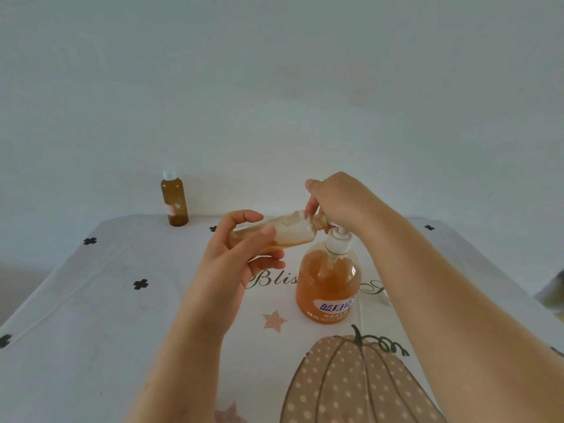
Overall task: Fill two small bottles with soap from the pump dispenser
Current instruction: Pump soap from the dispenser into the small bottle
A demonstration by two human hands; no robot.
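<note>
Small bottle [291, 230] is sideways, neck pointing 3 o'clock at the pump dispenser [328, 285]. Left hand [238, 257] grips it, right hand [341, 203] clasps the pump.

The pump dispenser [328, 285] stands upright, mostly full of orange soap, with a white pump and a blue label. The clear bottle [274, 235] is uncapped and held sideways by the left hand [241, 254] at its 11 o'clock, mouth right at the spout, with a bit of soap inside. The amber bottle [174, 198] stands capped, way off at 10 o'clock.
</note>
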